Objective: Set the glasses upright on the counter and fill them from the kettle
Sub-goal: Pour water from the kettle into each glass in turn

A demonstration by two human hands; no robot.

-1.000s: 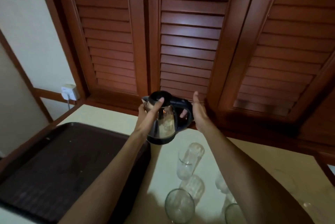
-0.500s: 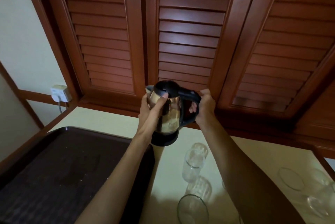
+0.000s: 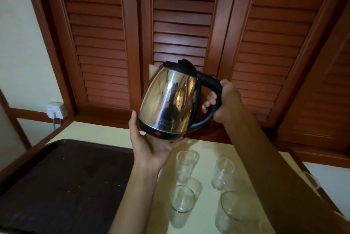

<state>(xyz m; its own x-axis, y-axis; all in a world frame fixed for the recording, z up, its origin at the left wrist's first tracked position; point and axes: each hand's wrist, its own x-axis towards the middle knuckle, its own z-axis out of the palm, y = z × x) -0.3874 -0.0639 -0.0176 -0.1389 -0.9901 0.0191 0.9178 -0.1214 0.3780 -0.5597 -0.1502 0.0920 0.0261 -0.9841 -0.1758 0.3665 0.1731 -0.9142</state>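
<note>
The kettle hangs in the air at the centre of the frame, above the far edge of the counter and not over any glass yet. The right hand is wrapped round the black handle; the left hand lies flat and open under the base, propping it from below.

Four glasses stand upright on the counter in the lower middle of the frame: the far left glass, the far right glass, the near left glass and the near right glass. All look empty. They stand close together, so a broad pour could spill between them or splash off a rim. The left palm sits right on the base; if the water is hot, that hand could flinch and jolt the spout.

The kettle leans, its long axis running from lower right up to upper left, with the spout aimed at the upper left of the frame, away from the glasses. A dark tray fills the lower left.
</note>
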